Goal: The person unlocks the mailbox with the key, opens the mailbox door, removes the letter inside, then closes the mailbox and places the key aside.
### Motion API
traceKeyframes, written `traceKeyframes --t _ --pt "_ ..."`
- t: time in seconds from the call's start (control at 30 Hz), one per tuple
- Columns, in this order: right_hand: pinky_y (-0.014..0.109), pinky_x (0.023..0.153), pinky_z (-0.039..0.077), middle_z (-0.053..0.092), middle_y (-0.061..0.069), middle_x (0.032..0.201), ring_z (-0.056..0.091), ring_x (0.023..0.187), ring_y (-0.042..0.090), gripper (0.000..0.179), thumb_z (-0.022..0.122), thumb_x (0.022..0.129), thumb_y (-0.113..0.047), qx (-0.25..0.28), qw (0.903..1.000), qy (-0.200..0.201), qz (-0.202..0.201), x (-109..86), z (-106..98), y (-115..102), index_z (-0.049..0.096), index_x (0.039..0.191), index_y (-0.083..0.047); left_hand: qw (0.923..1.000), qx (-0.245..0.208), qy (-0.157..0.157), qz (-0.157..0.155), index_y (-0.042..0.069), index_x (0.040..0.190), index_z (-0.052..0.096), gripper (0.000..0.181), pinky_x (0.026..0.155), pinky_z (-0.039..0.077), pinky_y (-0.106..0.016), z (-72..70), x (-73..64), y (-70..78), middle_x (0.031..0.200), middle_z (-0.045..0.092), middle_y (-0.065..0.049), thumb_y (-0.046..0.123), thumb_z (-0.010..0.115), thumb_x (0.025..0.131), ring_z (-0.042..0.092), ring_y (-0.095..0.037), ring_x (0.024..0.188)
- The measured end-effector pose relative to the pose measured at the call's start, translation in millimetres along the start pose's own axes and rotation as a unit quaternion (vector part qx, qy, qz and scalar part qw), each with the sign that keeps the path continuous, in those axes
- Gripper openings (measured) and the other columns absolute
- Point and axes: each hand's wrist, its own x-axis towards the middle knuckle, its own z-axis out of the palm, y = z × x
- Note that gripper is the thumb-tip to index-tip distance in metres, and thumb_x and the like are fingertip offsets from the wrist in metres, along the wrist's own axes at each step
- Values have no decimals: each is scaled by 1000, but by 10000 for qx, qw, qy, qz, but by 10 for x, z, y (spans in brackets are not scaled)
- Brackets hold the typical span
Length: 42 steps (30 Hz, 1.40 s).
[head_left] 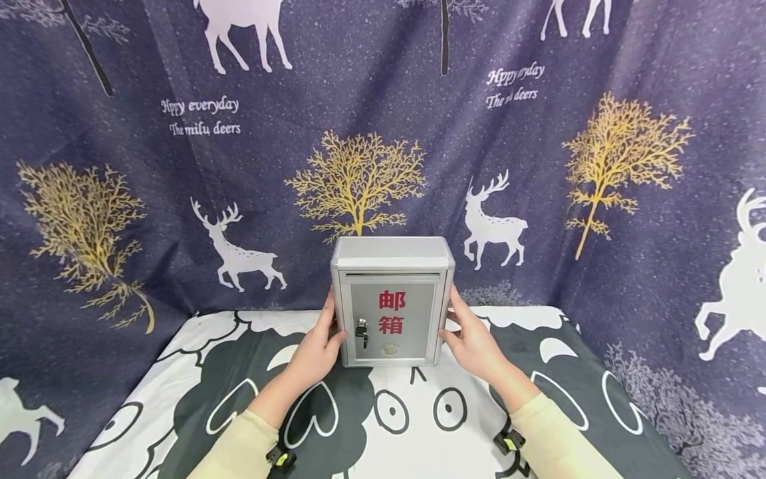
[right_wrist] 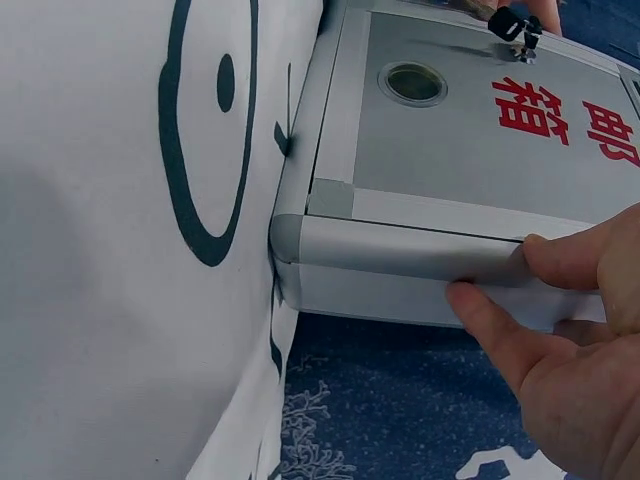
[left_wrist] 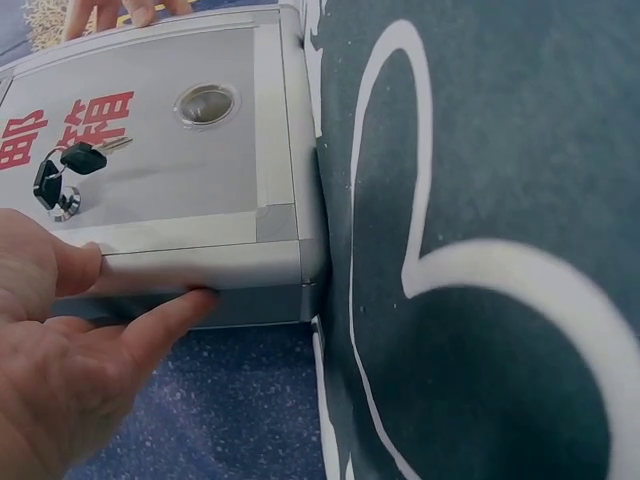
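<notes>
A silver-grey metal mailbox [head_left: 391, 303] with red characters stands upright at the middle of the table, its front facing me. A pair of black-headed keys [left_wrist: 80, 160] hangs at the lock on the left of its door. My left hand [head_left: 315, 346] holds the mailbox's left side, thumb at the front edge and fingers along the side wall. On the opposite side, my right hand [head_left: 475, 339] grips it the same way, as the right wrist view shows with the thumb [right_wrist: 565, 262] on the front rim. Low on the door sits a small round window [right_wrist: 412, 84].
A black-and-white cartoon-print cloth [head_left: 431, 406] covers the table. Behind it and at both sides hangs a dark blue curtain [head_left: 383, 100] printed with white deer and golden trees. Small black devices [head_left: 280, 458] are strapped at both wrists.
</notes>
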Motion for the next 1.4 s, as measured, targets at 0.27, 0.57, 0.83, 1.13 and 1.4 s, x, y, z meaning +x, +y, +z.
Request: traceKeyframes --t 0.27,0.57,0.83,1.13,1.4 --pt "37 94 65 32 19 180 59 143 50 117 72 100 14 30 10000 5 -47 -2 23 -7 4 181 -35 9998 131 113 -40 27 181 -5 97 116 50 -62 -4 -11 -3 177 33 -26 1 60 114 55 -45 149" --pt "43 97 65 31 22 179 59 143 51 112 72 100 14 94 9998 18 -158 -13 -20 24 8 182 -28 9998 107 139 -112 28 181 -3 95 118 48 -60 33 -16 -14 178 32 -24 3 60 114 53 -43 151" --pt "40 95 65 30 21 180 59 143 49 109 72 101 12 -7 9998 14 -174 -4 -10 53 8 182 -24 9997 134 139 -139 32 181 -6 98 118 48 -60 51 -10 -47 180 29 -23 4 60 114 51 -43 152" --pt "40 98 64 27 19 181 58 144 49 109 71 103 11 6 9999 -17 -139 -14 7 51 6 182 -27 9996 192 162 -132 35 181 -5 100 120 47 -57 62 -14 -67 180 29 -20 4 62 114 50 -42 153" --pt "40 100 63 30 22 179 57 146 48 105 72 104 8 -24 10000 -26 -12 -12 -11 56 9 182 -21 9995 221 139 -162 36 180 -6 99 121 47 -56 57 -16 -53 181 27 -18 5 61 114 49 -41 154"
